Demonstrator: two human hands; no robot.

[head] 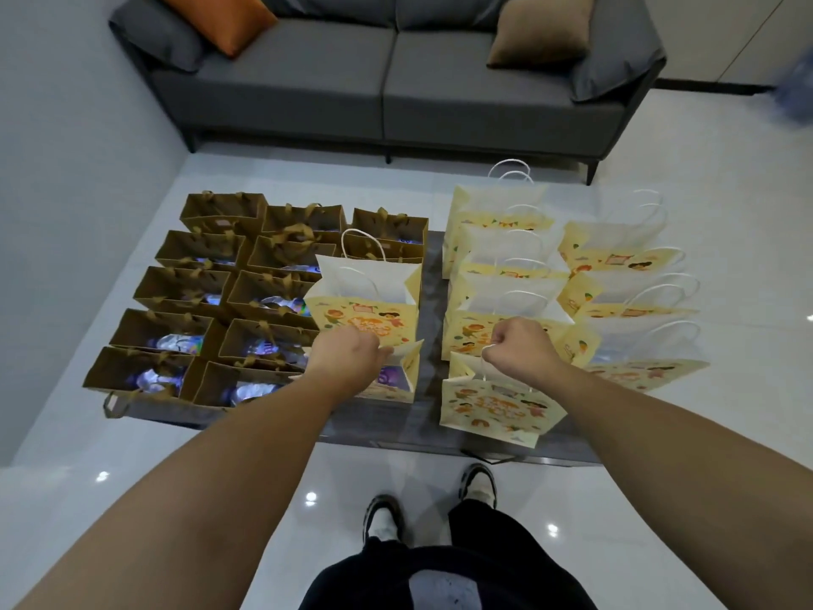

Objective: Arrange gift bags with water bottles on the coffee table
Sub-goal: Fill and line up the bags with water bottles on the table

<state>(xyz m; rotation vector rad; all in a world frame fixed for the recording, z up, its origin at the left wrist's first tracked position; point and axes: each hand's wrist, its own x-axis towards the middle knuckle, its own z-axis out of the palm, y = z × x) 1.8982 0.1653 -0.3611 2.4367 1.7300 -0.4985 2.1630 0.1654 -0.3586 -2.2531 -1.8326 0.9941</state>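
Gripping yellow bags: left hand [347,352] a bottle-filled bag's rim [407,367], right hand [521,341] another's handle [484,367].

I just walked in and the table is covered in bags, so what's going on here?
A person stands at a low coffee table arranging gift bags. The left hand grips the rim of a yellow bag with a water bottle inside, beside the brown bags, most of which show bottles. The right hand holds the white handle of the nearest yellow bag in the right-hand group. A grey sofa stands behind.
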